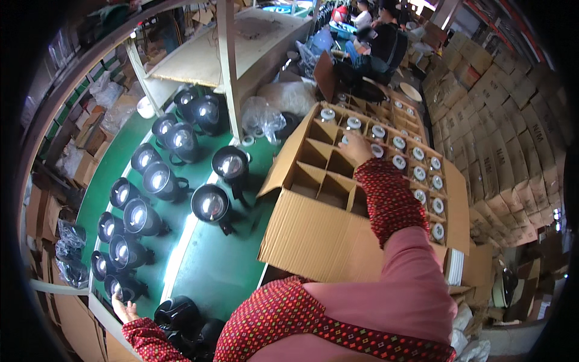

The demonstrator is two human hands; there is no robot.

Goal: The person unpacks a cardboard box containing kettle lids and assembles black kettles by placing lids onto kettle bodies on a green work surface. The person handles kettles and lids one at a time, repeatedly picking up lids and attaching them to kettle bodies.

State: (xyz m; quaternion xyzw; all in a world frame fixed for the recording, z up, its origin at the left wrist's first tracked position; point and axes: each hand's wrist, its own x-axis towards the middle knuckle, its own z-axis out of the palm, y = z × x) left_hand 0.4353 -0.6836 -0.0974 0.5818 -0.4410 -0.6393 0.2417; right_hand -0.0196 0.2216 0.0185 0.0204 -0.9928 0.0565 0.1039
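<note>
Black jug-shaped housings [125, 252] with side handles and shiny, silvery insides stand in rows on the green conveyor belt. At the lower left my left hand [125, 309] has its fingers spread, the fingertips against the nearest black housing [123, 288]. My right arm stretches forward over an open cardboard box [329, 232] divided by cardboard partitions. Inside it, several cells hold glass pieces with round, pale silvery tops [398, 143]. My right hand [357, 148] reaches into the box with its fingers curled over one round-topped piece, partly hidden by the hand. Front-left cells hold nothing.
More black parts [181, 314] lie close to my body. A wooden shelf [235, 42] on pale posts rises beyond the belt, with clear plastic bags [262, 117] near it. Stacked cartons [500, 133] line the right side. Other people [386, 42] sit at the far end.
</note>
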